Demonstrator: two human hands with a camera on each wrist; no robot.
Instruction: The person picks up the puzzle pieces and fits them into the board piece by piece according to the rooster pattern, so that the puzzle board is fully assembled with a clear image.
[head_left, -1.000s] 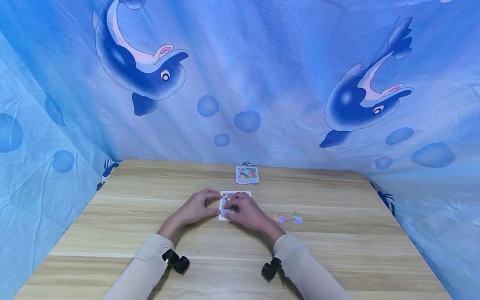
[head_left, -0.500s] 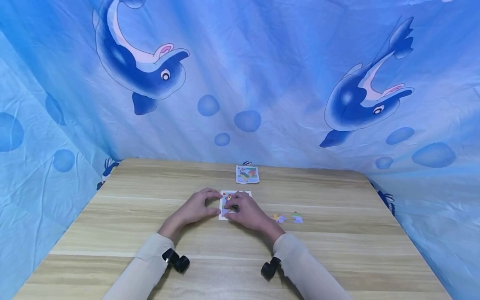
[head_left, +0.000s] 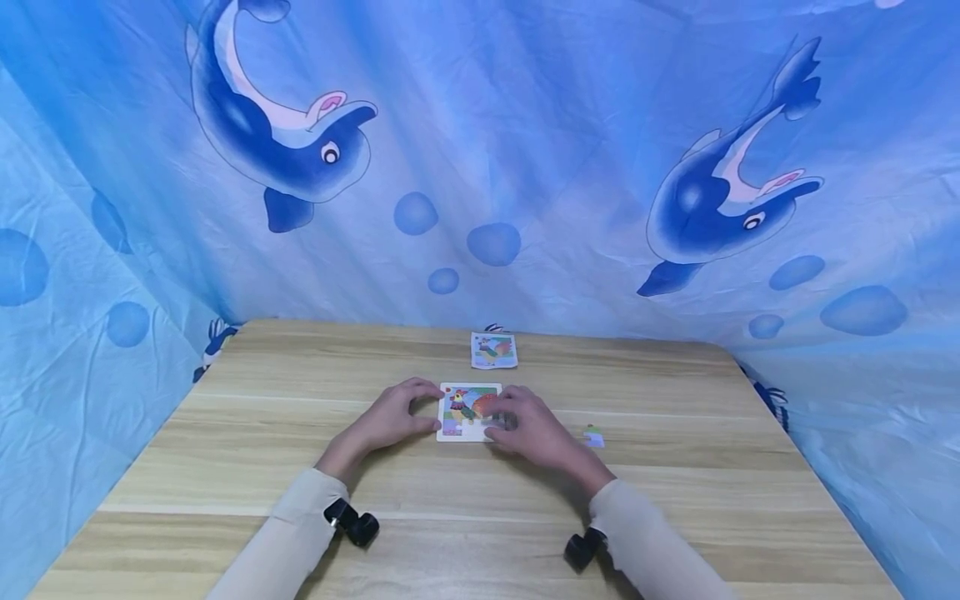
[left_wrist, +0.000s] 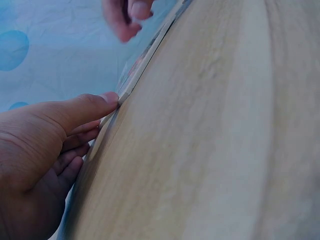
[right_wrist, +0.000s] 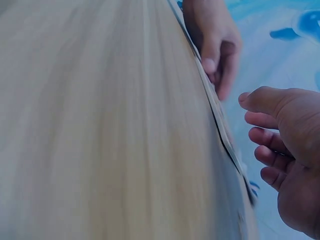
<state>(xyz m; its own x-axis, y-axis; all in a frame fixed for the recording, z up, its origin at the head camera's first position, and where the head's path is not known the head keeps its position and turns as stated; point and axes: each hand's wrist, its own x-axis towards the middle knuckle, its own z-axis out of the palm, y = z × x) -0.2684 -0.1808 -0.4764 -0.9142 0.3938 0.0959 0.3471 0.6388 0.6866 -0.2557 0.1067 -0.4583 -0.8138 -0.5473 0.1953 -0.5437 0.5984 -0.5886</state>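
Observation:
A jigsaw puzzle board point(head_left: 457, 400) with a white frame and a rooster picture lies on the wooden table; a white patch shows in its lower part. My left hand point(head_left: 396, 414) holds the board's left side, thumb at the near corner and index finger at the far one. In the left wrist view, the thumb tip point(left_wrist: 109, 98) touches the board's edge. Over the board's right side, my right hand point(head_left: 531, 427) has loosely curled fingers, slightly blurred. In the right wrist view, nothing shows between its thumb and fingers point(right_wrist: 270, 135). A loose puzzle piece point(head_left: 593, 436) lies to its right.
Behind the board lies a small picture sheet point(head_left: 493, 351) with the same rooster. The wooden table point(head_left: 360, 550) stretches out on both sides. A blue curtain point(head_left: 480, 167) with dolphins hangs beyond its far edge. Black wrist cameras point(head_left: 352, 523) sit on both sleeves.
My right hand has shifted right from the middle of the board, uncovering most of the rooster. The nearer loose piece is no longer visible where the right hand now lies. My left hand stays put.

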